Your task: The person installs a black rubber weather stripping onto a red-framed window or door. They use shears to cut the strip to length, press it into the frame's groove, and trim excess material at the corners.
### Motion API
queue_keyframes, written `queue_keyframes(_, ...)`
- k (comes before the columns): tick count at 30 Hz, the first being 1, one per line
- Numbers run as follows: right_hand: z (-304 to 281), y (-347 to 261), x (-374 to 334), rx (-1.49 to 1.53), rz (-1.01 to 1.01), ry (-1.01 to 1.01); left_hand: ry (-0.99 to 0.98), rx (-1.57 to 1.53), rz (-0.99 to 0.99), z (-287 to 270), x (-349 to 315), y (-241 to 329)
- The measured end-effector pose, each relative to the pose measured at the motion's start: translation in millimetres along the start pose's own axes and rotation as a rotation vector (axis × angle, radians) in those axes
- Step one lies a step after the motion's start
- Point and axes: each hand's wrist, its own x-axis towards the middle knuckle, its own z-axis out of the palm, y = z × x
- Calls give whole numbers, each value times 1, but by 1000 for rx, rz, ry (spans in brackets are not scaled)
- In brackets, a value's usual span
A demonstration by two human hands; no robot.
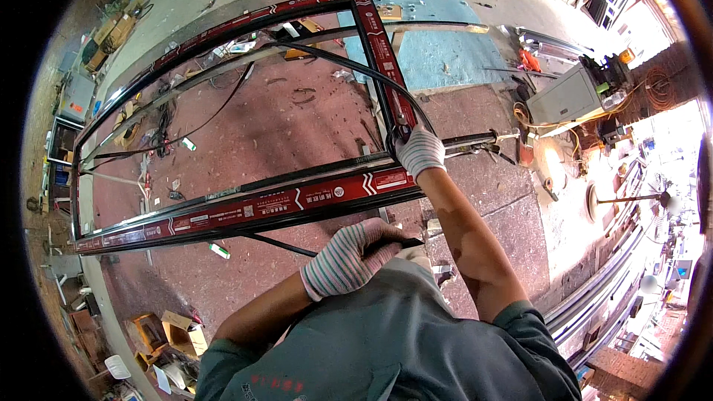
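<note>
A large rectangular window frame, dark with red protective film, lies raised over the floor on supports. At its near right corner my right hand, in a striped white glove, is closed round a black rubber strip. The strip arcs from the far side of the frame over its right side to the hand. Close to my body, my left hand, gloved alike, is closed on a black strip whose short end sticks out to the right. A length of black strip runs from beneath the frame to this hand.
A metal bar passes beneath the frame's far side. A blue sheet lies on the floor beyond. To the right are a grey machine with cables and a standing fan. Cardboard boxes sit at lower left.
</note>
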Motion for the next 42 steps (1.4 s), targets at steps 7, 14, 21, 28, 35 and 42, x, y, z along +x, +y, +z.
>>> queue_keyframes(7,14,-7,30,-5,20,63,75,-16,90,-3,-4,-3)
queue_keyframes(14,20,23,27,30,-194,467,225,-21,41,-1,8,-17)
queue_keyframes(21,30,117,-68,248,-284,680,208,-133,-144,10,39,-20)
queue_keyframes(28,145,286,-189,140,253,289,271,429,63,39,100,-81)
queue_keyframes(35,251,412,-302,138,509,-242,328,892,321,48,147,-135)
queue_keyframes(42,258,459,-287,304,558,-215,484,1077,418,41,166,-156)
